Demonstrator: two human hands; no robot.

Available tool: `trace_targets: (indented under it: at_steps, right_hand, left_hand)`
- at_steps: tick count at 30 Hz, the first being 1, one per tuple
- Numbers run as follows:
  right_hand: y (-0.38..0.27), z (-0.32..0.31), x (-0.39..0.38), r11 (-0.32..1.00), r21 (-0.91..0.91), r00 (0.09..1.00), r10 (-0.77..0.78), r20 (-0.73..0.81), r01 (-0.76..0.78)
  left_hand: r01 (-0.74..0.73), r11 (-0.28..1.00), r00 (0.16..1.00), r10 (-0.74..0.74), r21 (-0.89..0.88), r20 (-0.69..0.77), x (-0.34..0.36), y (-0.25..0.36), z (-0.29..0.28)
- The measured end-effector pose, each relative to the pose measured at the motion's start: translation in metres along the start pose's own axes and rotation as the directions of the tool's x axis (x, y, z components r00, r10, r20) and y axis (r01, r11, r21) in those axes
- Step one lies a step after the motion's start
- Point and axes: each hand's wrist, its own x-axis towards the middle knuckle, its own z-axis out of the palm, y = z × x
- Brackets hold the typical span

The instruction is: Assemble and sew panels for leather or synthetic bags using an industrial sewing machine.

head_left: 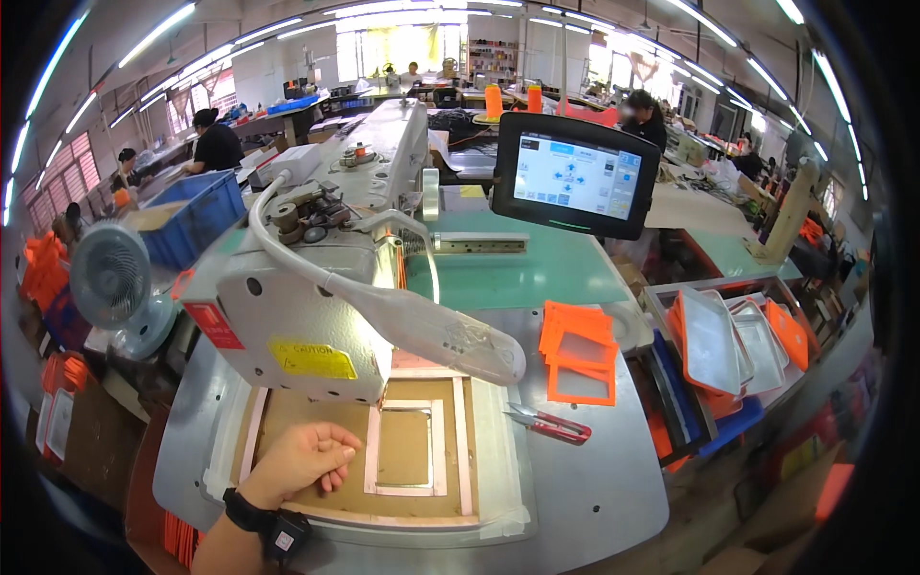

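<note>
My left hand (305, 460), with a dark band and a small black device at its wrist, hovers over the left part of a brown template board (335, 412). Its fingers are curled in together, and nothing shows between them. Just right of the fingertips is a rectangular frame (439, 450) with pale pink strips and a metal inner edge, set on the board. Above the board stands the head of a large grey sewing machine (297, 316). My right hand is out of view.
Right of the board lie red-handled thread snips (556, 425) and a stack of orange frame pieces (580, 355). A control screen (575, 177) stands behind. White trays (709, 335) are at the right, with a fan (110, 278) and blue crate (196, 220) at the left. Several people sit farther back.
</note>
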Motion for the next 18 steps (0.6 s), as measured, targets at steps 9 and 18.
trace_targets:
  at_steps: [9,18]
  right_hand:
    - [-0.099,0.051,0.039,0.932,-0.348,0.971,-0.172,-0.165,0.106]
    - [-0.137,0.054,0.049,0.794,-0.604,0.94,-0.255,-0.228,0.069]
  left_hand:
    - [0.02,0.999,0.999,-0.019,0.037,-0.033,-0.009,-0.004,0.006]
    - [-0.011,0.994,0.996,0.02,0.105,-0.081,-0.011,0.004,0.016]
